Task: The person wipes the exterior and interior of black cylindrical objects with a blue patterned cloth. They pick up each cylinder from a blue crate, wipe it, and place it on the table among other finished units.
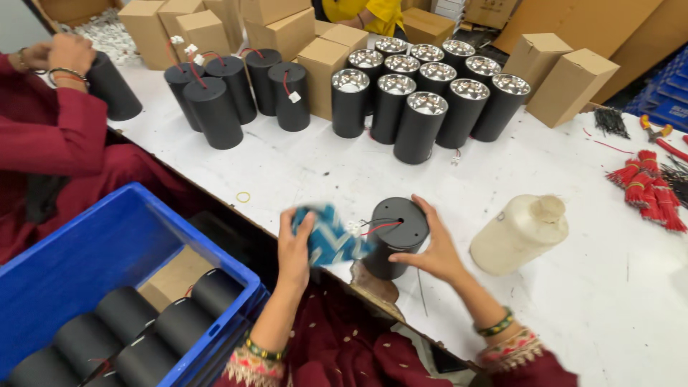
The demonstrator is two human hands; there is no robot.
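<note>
Black cylinder stands at white table edge, boxes behind.

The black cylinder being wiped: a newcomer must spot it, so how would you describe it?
On the white table, at its near edge, stands one black cylinder between the right hand and the left hand holding a blue cloth. Unlike the grouped ones behind, it stands alone.

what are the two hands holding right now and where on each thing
Left hand grips a blue patterned cloth at its edge; right hand holds the black cylinder by its side.
</note>
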